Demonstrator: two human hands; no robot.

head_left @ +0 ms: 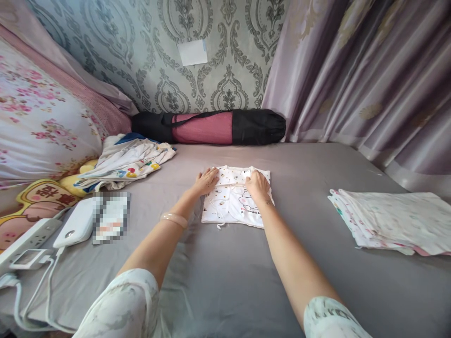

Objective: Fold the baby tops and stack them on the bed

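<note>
A small white baby garment (pixel 225 206) lies folded on the grey bed sheet (pixel 225 277) in front of me. It has tiny prints, a line drawing with lettering on its right half, and thin tie strings hanging at the lower left. My left hand (pixel 207 181) rests flat on its upper left edge, fingers stretched out. On the upper right part, my right hand (pixel 258 186) is closed with the fingers curled down onto the cloth; the fingertips are partly hidden.
Folded printed cloths (pixel 394 220) are stacked at the right. Crumpled clothes (pixel 130 159) lie at the left, near a white power bank (pixel 79 220), a power strip (pixel 31 241) and cables. A black and pink rolled bag (pixel 204 127) lies along the wall.
</note>
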